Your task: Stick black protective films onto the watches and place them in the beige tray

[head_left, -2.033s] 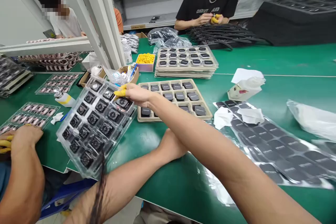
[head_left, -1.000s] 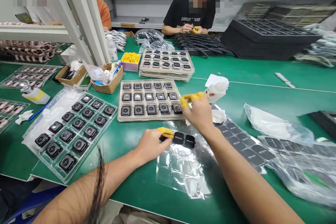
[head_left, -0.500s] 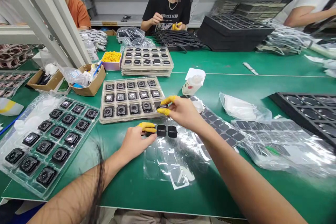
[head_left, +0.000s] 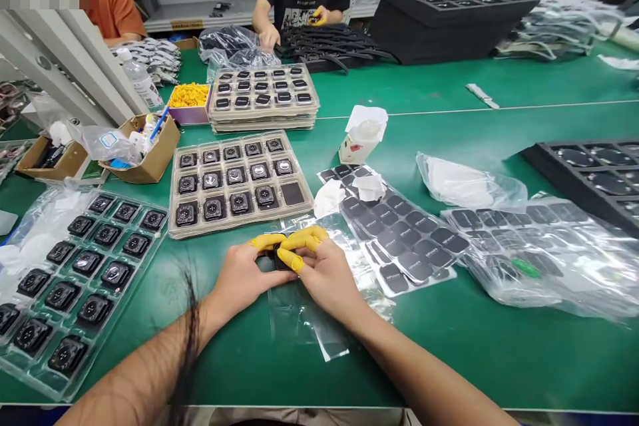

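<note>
- Right hand (head_left: pixel 327 273) has come away from the near right corner of the beige tray (head_left: pixel 239 221) to meet left hand (head_left: pixel 244 273).
- Both hands pinch one dark watch-like piece (head_left: pixel 282 259) between yellow-covered fingertips, mostly hidden by them, above clear film (head_left: pixel 294 323).
- Beige tray, just beyond the hands: fourteen similar pieces seated; corner pocket (head_left: pixel 294 194) shows only a flat dark square.
- Progress, judged: handling of this piece looks under way, not finished; whether the seated fourteen are finished, cannot tell.
- Left of left hand: clear tray (head_left: pixel 140 267), more pieces. Right of right hand: sheets of dark stickers (head_left: pixel 399 233), many unpeeled.
</note>
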A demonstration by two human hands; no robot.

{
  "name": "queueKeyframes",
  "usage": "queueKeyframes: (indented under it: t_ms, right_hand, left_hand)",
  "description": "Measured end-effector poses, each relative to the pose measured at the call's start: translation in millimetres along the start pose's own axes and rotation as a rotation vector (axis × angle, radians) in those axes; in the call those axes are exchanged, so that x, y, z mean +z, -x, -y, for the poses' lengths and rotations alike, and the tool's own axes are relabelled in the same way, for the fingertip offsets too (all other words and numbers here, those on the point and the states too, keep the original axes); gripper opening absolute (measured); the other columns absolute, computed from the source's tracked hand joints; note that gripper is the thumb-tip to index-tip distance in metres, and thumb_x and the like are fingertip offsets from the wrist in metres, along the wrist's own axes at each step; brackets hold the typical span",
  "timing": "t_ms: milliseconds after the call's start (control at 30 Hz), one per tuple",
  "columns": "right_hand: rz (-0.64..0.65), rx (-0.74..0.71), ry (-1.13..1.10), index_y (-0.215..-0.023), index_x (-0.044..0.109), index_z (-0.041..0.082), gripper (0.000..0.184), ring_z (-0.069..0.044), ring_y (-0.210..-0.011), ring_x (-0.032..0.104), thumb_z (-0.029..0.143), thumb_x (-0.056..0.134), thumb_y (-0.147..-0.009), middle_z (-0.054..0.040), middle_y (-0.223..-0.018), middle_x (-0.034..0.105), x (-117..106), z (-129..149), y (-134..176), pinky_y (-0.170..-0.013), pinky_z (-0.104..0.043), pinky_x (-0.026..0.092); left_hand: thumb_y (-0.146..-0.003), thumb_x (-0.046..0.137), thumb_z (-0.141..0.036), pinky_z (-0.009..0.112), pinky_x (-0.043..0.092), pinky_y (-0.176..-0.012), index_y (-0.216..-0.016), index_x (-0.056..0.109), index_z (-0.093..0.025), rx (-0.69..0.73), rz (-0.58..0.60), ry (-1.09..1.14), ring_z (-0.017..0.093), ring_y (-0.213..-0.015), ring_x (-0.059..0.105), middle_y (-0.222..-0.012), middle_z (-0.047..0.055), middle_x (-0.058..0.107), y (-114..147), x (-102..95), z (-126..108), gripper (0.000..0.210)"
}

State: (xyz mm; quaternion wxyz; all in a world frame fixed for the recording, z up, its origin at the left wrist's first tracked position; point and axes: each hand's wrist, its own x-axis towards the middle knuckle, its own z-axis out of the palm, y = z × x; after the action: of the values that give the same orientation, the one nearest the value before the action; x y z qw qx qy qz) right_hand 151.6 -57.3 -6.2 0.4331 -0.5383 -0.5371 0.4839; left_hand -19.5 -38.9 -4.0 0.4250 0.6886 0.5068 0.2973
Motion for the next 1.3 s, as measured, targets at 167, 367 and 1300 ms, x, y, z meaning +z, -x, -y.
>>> queueKeyframes:
  t_ms: [167, 367, 1300]
  right_hand:
    - [-0.124, -0.222, 0.094, -0.082, 0.071, 0.026, 0.009, -0.022, -0.089, 0.066, 0.031, 0.066, -0.088, -0.0049, -0.092, 0.067, -35.2, 18.0, -5.2, -0.080, -0.041, 0.058]
    - [-0.185, -0.006, 0.592, -0.099, 0.072, 0.023, 0.030, -0.025, -0.075, 0.066, 0.045, 0.076, -0.078, -0.0066, -0.088, 0.071, -97.6, 12.2, -32.5, -0.068, -0.040, 0.053]
    - [-0.011, -0.669, 0.644, -0.090, 0.076, 0.028, 0.008, -0.021, -0.077, 0.058, 0.032, 0.069, -0.093, -0.0025, -0.080, 0.072, -32.0, 16.7, -28.7, -0.073, -0.040, 0.040]
  left_hand:
    - [-0.072, 0.087, -0.035, 0.038, 0.060, -0.101, -0.118, 0.074, -0.025, 0.013, -0.008, 0.030, 0.024, -0.104, 0.075, -0.114, 0.003, 0.078, 0.0, -1.0, 0.4, 0.049]
    - [-0.068, 0.089, -0.033, 0.036, 0.062, -0.098, -0.113, 0.076, -0.023, -0.013, -0.006, 0.114, 0.023, -0.099, 0.076, -0.108, 0.004, 0.079, 0.9, -1.7, -4.6, 0.048]
    - [-0.064, 0.090, -0.029, 0.036, 0.063, -0.095, -0.113, 0.075, -0.020, -0.072, -0.099, 0.205, 0.024, -0.098, 0.077, -0.107, 0.005, 0.080, -2.4, 1.7, 2.2, 0.052]
